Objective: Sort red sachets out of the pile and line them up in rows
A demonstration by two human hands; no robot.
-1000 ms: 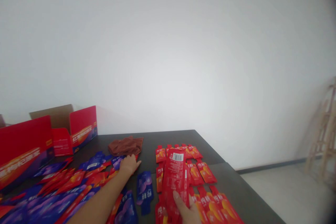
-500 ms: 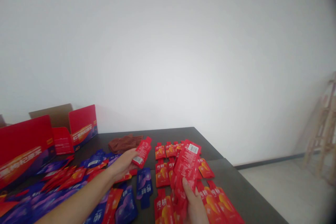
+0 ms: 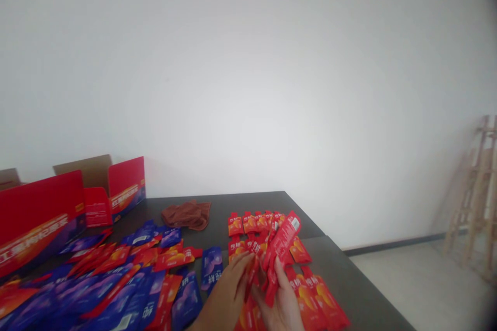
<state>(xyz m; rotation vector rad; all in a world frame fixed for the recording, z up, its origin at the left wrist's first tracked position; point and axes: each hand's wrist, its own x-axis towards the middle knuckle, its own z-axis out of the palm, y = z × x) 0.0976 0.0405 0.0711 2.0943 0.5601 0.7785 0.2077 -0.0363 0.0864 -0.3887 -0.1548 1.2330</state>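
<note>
My right hand point(image 3: 281, 302) grips a fanned bundle of red spouted pouches point(image 3: 280, 248) upright, their barcode side up. My left hand point(image 3: 229, 295) has come up against it, its fingers pinching a red pouch point(image 3: 251, 280) seen almost edge-on. Rows of red pouches with orange fruit art point(image 3: 248, 223) lie flat on the dark table point(image 3: 221, 206) under and behind my hands. To the left spreads a loose mass of blue-purple pouches point(image 3: 212, 268), mixed with red ones point(image 3: 173, 259).
A brown cloth point(image 3: 186, 214) lies at the table's far edge. Red printed cardboard display boxes point(image 3: 39, 217) stand open at the left. The table's right edge drops to a pale floor point(image 3: 411, 284), and a wooden ladder-like frame point(image 3: 471, 201) leans by the wall.
My left hand has moved right, from above the blue pouches to my right hand, bringing its red pouch to the bundle. The bundle now tilts more upright, and the view has shifted slightly.
</note>
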